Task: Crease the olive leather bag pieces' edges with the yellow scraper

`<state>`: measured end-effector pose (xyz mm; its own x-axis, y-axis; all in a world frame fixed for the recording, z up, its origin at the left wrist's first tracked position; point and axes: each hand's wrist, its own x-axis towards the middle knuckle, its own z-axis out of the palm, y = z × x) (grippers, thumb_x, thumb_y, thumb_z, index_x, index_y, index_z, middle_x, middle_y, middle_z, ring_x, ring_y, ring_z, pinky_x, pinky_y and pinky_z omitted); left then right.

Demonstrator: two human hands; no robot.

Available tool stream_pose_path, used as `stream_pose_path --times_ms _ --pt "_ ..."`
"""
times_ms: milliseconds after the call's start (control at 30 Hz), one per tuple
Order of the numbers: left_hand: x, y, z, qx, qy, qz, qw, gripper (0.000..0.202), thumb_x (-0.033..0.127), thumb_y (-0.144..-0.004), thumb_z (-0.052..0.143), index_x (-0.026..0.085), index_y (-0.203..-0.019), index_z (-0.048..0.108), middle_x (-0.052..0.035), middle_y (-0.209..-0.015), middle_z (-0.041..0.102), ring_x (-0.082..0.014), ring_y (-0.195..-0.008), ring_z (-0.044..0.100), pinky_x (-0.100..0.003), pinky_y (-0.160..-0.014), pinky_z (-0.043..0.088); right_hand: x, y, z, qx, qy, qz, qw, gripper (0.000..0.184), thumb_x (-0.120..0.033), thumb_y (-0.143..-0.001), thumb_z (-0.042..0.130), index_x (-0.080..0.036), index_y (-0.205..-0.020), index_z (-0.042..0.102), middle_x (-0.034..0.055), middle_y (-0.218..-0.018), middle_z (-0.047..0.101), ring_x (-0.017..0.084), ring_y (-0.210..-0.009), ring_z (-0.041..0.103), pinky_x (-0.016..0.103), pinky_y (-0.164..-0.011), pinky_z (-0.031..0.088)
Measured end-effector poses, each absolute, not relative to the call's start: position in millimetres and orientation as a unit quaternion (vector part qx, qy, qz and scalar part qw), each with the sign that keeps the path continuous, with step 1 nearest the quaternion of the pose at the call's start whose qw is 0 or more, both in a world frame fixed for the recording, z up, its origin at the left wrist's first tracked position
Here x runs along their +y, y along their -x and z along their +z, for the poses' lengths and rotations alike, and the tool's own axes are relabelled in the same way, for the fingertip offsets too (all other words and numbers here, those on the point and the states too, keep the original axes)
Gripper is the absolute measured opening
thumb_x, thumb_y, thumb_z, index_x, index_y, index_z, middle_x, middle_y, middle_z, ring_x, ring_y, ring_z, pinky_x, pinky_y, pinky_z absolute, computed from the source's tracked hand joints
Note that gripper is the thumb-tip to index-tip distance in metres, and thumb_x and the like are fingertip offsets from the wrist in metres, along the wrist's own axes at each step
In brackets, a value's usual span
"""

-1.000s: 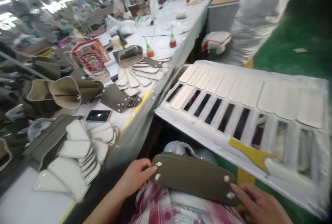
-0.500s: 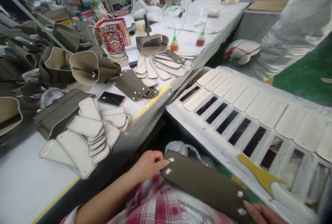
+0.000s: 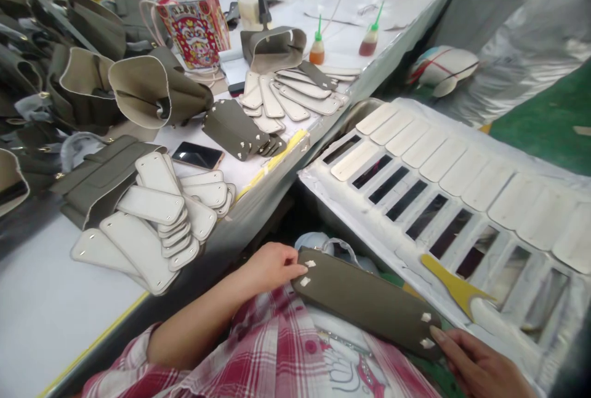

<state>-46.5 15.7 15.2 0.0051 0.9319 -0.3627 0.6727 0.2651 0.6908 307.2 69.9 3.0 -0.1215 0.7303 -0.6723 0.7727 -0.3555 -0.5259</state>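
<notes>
Olive leather panel (image 3: 364,301) with 4 pale corner tabs, lying across the lap, near the slotted white tray (image 3: 462,201). Pinched at the left end by left hand (image 3: 270,266), at the right end by right hand (image 3: 480,367).

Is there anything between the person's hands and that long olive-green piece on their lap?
Nothing visible. The left hand grips one end of the olive-green piece directly, and the right hand touches the other end with its fingertips near the small white tabs. The piece lies across the lap, clear of the white rack beside it.
</notes>
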Motion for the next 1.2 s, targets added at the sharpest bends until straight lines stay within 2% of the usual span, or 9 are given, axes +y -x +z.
stream_pose_path --times_ms 100,200,300,400,533,600,867,1033,1200 --pt "16 45 21 0.686 -0.627 0.097 0.356 0.032 0.042 -0.077 0.051 0.018 -0.055 0.049 0.0036 -0.053 0.048 -0.011 -0.051 0.044 -0.023 -0.049 0.027 71 -310 3 0.591 -0.658 -0.466 0.026 0.045 -0.062 -0.072 0.044 -0.019 -0.059 0.051 -0.0031 -0.044 0.039 0.011 -0.04 0.037 0.024 -0.039 0.031" --pt "16 43 24 0.689 -0.662 0.064 0.288 0.018 0.037 -0.074 0.054 0.019 -0.078 0.057 -0.0004 -0.075 0.059 -0.0169 -0.069 0.054 -0.027 -0.061 0.04 69 -312 5 0.645 -0.632 -0.429 -0.004 0.041 -0.054 -0.077 0.043 -0.019 -0.056 0.046 -0.0027 -0.048 0.043 0.011 -0.046 0.04 0.023 -0.044 0.032" --pt "25 28 19 0.638 -0.732 0.104 0.213 0.041 0.025 -0.073 0.054 0.021 -0.114 0.049 -0.0064 -0.117 0.053 -0.0225 -0.105 0.05 -0.038 -0.091 0.039 71 -315 5 0.681 -0.613 -0.399 -0.029 0.037 -0.044 -0.081 0.042 -0.018 -0.057 0.047 -0.0019 -0.055 0.049 0.011 -0.053 0.044 0.023 -0.05 0.033" --pt "41 -18 15 0.53 -0.812 0.14 0.204 0.053 0.025 -0.075 0.053 0.022 -0.126 0.04 -0.0085 -0.13 0.045 -0.0242 -0.118 0.042 -0.042 -0.1 0.033 73 -319 5 0.687 -0.622 -0.374 -0.036 0.034 -0.04 -0.081 0.046 -0.016 -0.057 0.05 -0.0022 -0.055 0.05 0.01 -0.054 0.044 0.022 -0.051 0.031" --pt "58 -102 4 0.418 -0.859 0.139 0.26 0.076 0.041 -0.065 0.065 0.017 -0.13 0.034 -0.0134 -0.129 0.046 -0.0284 -0.119 0.042 -0.047 -0.1 0.034 72 -323 8 0.681 -0.625 -0.379 -0.045 0.03 -0.036 -0.079 0.05 -0.016 -0.057 0.052 -0.0028 -0.053 0.049 0.01 -0.052 0.043 0.022 -0.049 0.028" --pt "62 -130 -5 0.406 -0.866 0.127 0.263 0.079 0.043 -0.062 0.067 0.014 -0.128 0.035 -0.0158 -0.128 0.048 -0.0298 -0.117 0.043 -0.049 -0.099 0.034 72 -326 9 0.68 -0.62 -0.388 -0.048 0.028 -0.034 -0.078 0.051 -0.016 -0.058 0.053 -0.0029 -0.053 0.049 0.009 -0.052 0.043 0.021 -0.049 0.028" --pt "64 -153 -24 0.442 -0.862 0.136 0.206 0.072 0.041 -0.06 0.065 0.01 -0.12 0.04 -0.0191 -0.119 0.052 -0.0317 -0.109 0.049 -0.047 -0.094 0.038 75 -339 1 0.665 -0.601 -0.436 -0.077 0.028 -0.035 -0.077 0.054 -0.016 -0.057 0.055 -0.0028 -0.054 0.052 0.008 -0.052 0.044 0.02 -0.048 0.026" --pt "64 -161 -17 0.464 -0.85 0.116 0.22 0.055 0.036 -0.065 0.059 0.012 -0.112 0.045 -0.0138 -0.105 0.057 -0.0279 -0.096 0.054 -0.042 -0.086 0.042 75 -342 1 0.664 -0.595 -0.446 -0.081 0.027 -0.034 -0.076 0.056 -0.016 -0.056 0.056 -0.0031 -0.053 0.052 0.008 -0.051 0.044 0.021 -0.048 0.025" --pt "64 -165 -15 0.475 -0.842 0.111 0.229 0.049 0.034 -0.063 0.059 0.015 -0.106 0.047 -0.0117 -0.1 0.057 -0.0277 -0.095 0.054 -0.042 -0.085 0.041 75 -341 6 0.682 -0.6 -0.412 -0.07 0.027 -0.034 -0.076 0.057 -0.016 -0.057 0.059 -0.0016 -0.055 0.056 0.009 -0.051 0.046 0.022 -0.049 0.026"
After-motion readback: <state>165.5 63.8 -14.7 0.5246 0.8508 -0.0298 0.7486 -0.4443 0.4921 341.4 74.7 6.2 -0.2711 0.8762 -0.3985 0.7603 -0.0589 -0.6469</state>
